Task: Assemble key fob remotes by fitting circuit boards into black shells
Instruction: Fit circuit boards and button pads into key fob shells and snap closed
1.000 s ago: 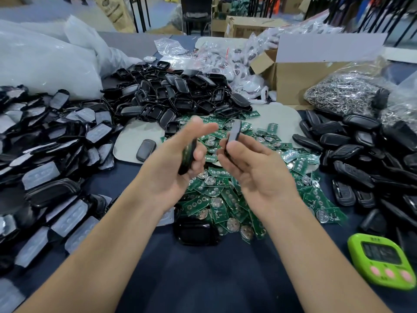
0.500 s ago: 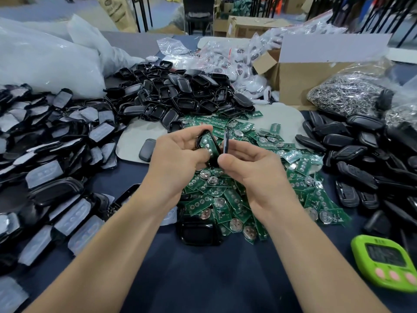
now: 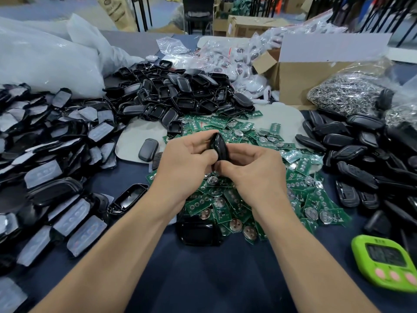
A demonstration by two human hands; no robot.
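1. Left hand (image 3: pixel 187 168) and right hand (image 3: pixel 255 177) close together at the middle, fingers and thumbs of both curled round one black key fob (image 3: pixel 218 146), held edge-up between them above the green boards.
2. Beneath everything, a desk (image 3: pixel 203 279) under dark blue cloth.
3. Far left at the back, a big white plastic bag (image 3: pixel 45 59), slumped behind the black heaps.
4. Along the left edge, a wide heap of black shell halves (image 3: pixel 56 154) with grey film on their faces.
5. Along the right edge, a heap of closed black fobs (image 3: pixel 361 154).
6. Back right, a cardboard box (image 3: pixel 300 77) with its flaps open.
7. Behind the hands, a heap of open black shells (image 3: pixel 176 96), hollow sides mostly up.
8. Under and around the hands, a spread of green circuit boards (image 3: pixel 228 211), many with a round silver cell, reaching the open shells at its far edge.
9. Just in front of the box, a clear bag of metal rings (image 3: pixel 347 93).
10. Left of the left hand, a pale mat (image 3: pixel 135 141) with a single grey fob (image 3: pixel 148 150) lying on it.
11. Near right corner, a lime-green timer (image 3: pixel 385 260) with three pink buttons.
12. Between the forearms, at the near edge of the boards, one black shell (image 3: pixel 198 231); left of the left forearm, an open shell half (image 3: pixel 128 198).
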